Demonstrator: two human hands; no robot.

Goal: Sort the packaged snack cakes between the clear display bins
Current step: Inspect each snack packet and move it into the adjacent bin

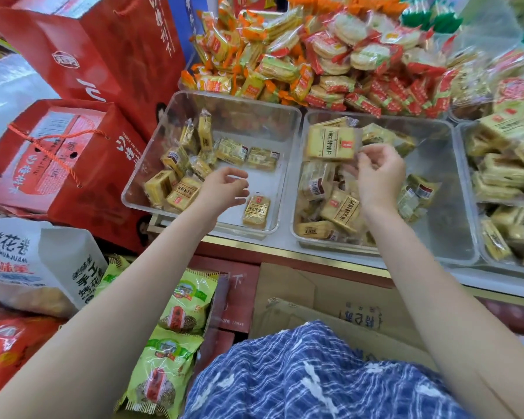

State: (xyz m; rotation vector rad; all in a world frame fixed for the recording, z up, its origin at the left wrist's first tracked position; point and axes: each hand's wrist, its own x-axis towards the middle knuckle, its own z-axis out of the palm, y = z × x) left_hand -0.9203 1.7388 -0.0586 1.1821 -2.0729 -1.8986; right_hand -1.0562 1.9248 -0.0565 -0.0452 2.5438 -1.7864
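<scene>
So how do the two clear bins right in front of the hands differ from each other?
The left bin holds only a loose scatter of yellow snack cakes, with bare floor showing near the left hand; the middle bin is piled deeper on its left side. The left hand hovers over its bin holding nothing, while the right hand pinches a yellow packet above the middle bin. Both are clear, rectangular, and hold similar yellow packets.
</scene>
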